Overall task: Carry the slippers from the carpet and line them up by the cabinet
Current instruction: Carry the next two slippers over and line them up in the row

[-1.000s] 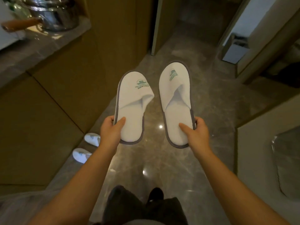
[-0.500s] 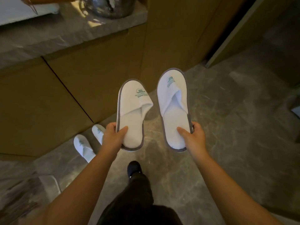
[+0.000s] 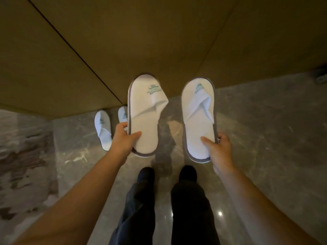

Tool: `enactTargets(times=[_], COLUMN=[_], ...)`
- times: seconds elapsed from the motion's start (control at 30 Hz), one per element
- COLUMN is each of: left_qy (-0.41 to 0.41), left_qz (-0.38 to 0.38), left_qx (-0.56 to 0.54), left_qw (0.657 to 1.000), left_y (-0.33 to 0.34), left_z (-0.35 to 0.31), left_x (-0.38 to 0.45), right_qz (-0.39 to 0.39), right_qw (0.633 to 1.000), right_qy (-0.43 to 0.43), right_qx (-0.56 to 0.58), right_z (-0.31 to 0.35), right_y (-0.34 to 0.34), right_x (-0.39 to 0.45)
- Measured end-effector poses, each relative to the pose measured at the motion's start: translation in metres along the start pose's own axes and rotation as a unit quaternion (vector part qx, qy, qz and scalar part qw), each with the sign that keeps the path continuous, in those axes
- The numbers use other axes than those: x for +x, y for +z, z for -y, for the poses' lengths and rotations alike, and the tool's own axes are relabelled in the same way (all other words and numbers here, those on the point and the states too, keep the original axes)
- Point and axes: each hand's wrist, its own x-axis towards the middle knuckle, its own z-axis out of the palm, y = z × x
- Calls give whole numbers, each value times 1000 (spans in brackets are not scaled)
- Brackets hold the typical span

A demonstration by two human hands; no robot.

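My left hand (image 3: 123, 138) grips the heel of a white slipper (image 3: 144, 110) with a grey rim and a green logo, held in the air with its toe toward the brown cabinet (image 3: 141, 41). A matching white slipper (image 3: 198, 117) is held the same way by my right hand (image 3: 216, 147). Two more white slippers stand on the floor at the cabinet's foot: one (image 3: 103, 129) in full view, the other (image 3: 123, 114) partly hidden behind my left hand and its slipper.
Grey marble floor (image 3: 265, 138) runs along the cabinet's base. A patterned grey carpet (image 3: 23, 156) lies at the left. My dark trouser legs and shoes (image 3: 146, 174) stand just below the held slippers.
The view has turned to face the cabinet squarely and tilted down. Both held slippers are now spread further apart, in front of the cabinet's base. The floor pair now lies just left of my left hand.
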Motion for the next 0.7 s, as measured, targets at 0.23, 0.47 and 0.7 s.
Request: enactTargets(times=[0.23, 0.47, 0.7], left_qy=[-34, 15, 47], left_qz=[-16, 4, 53], left_qx=[-3, 94, 102], left_qw=[999, 995, 992], left_y=[69, 129, 194], left_z=[97, 199, 277], left_x=[106, 235, 349], right_qz=[0, -15, -42], right_qw=[1000, 996, 996], right_qy=[-9, -36, -41], right_qx=[-4, -78, -65], right_z=[-108, -218, -302], right_y=[42, 67, 92], right_x=[130, 265, 392])
